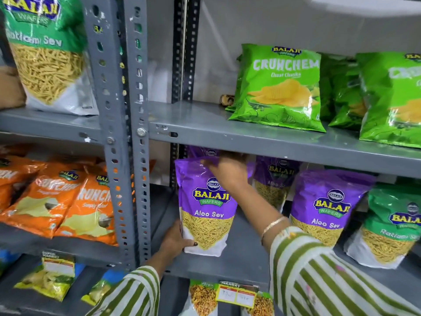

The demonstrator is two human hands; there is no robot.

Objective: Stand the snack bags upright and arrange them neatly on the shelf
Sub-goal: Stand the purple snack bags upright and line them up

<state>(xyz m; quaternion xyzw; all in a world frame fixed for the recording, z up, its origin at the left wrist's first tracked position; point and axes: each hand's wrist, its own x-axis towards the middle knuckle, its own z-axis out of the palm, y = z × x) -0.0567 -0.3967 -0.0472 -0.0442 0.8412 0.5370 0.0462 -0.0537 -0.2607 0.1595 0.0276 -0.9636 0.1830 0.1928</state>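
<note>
My two hands steady a purple plastic Aloo Sev pouch with a clear window of yellow sev [206,208] at the left end of the grey metal middle shelf [239,261], close by the perforated grey upright post [139,156]. My left hand [176,240] cups the pouch's lower left corner, thumb across the white base; my right hand [227,172] closes over its top right edge, just under the shelf board above. Both hands are holding the pouch, one low and one high, so its long axis runs nearly vertical between them, with the top tipped slightly to the left.

The pouch is directly ahead of me and both hands are already on it; my left is nearer the base where it meets the shelf. Its bottom appears to touch the shelf, though I cannot tell whether it sits flat.

To the right, well apart, a second purple Aloo Sev pouch [325,206] stands upright, with a third purple pouch [273,179] further back between them and a green Ratlami Sev pouch [391,226] beyond. I judge the next move turns on squaring this pouch's top over its base and lining its face with the second pouch.
</note>
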